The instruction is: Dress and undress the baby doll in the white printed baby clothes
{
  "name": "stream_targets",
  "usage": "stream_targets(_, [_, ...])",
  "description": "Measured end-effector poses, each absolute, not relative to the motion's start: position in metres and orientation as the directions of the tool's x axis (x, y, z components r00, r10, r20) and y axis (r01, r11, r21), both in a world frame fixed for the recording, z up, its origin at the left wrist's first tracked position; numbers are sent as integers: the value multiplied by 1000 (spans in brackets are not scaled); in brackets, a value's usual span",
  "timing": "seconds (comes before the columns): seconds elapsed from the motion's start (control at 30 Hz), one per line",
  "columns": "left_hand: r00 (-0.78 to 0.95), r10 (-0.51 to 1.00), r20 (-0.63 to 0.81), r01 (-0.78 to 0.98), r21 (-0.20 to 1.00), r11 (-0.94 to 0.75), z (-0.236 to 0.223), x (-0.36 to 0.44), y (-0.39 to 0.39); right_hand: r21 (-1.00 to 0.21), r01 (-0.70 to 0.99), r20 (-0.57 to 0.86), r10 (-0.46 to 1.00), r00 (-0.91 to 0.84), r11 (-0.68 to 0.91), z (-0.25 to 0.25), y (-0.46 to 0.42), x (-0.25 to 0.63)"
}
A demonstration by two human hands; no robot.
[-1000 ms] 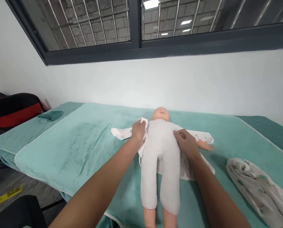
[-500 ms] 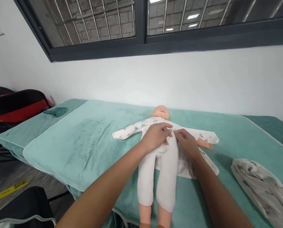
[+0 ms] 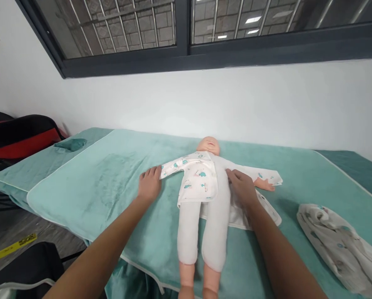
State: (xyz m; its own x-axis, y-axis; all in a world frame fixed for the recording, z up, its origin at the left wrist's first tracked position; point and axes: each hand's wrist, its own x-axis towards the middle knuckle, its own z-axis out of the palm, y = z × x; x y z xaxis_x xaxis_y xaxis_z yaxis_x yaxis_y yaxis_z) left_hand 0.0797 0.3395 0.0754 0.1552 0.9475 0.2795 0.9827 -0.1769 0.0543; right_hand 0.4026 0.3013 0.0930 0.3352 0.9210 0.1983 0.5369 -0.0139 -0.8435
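Note:
A baby doll point(image 3: 209, 216) with a white cloth body lies face up on a teal padded table point(image 3: 117, 182). A white printed baby shirt point(image 3: 196, 176) is partly on it; its left flap covers the doll's chest, its other side lies spread under the doll's right arm. My left hand point(image 3: 149, 185) rests flat on the table, fingers stretched out, touching the end of the shirt's left sleeve. My right hand point(image 3: 242, 187) lies on the doll's right side, its fingers pressed on the shirt's spread flap by the shoulder.
A crumpled printed cloth point(image 3: 335, 245) lies on the table at the right. A small dark teal cloth point(image 3: 70, 144) sits at the far left corner. Black and red chairs point(image 3: 20, 139) stand left of the table. A white wall and window are behind.
My left hand folded the shirt's left flap over the doll's chest, then slid out left to the sleeve end. My right hand stayed on the doll's right side.

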Motion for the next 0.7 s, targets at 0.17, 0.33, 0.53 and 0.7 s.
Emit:
stream_targets(0.17, [124, 951, 282, 991, 20, -135, 84, 75, 361, -844, 536, 199, 926, 322, -4, 92, 299, 403])
stream_targets(0.33, [-47, 954, 296, 985, 171, -5, 85, 76, 359, -850, 526, 199, 939, 279, 24, 92, 299, 402])
stream_targets(0.53, [174, 836, 521, 727, 504, -466, 102, 122, 301, -871, 486, 220, 944, 244, 77, 91, 300, 400])
stream_targets(0.7, [325, 796, 511, 618, 523, -587, 104, 147, 245, -868, 494, 200, 946, 256, 50, 90, 301, 401])
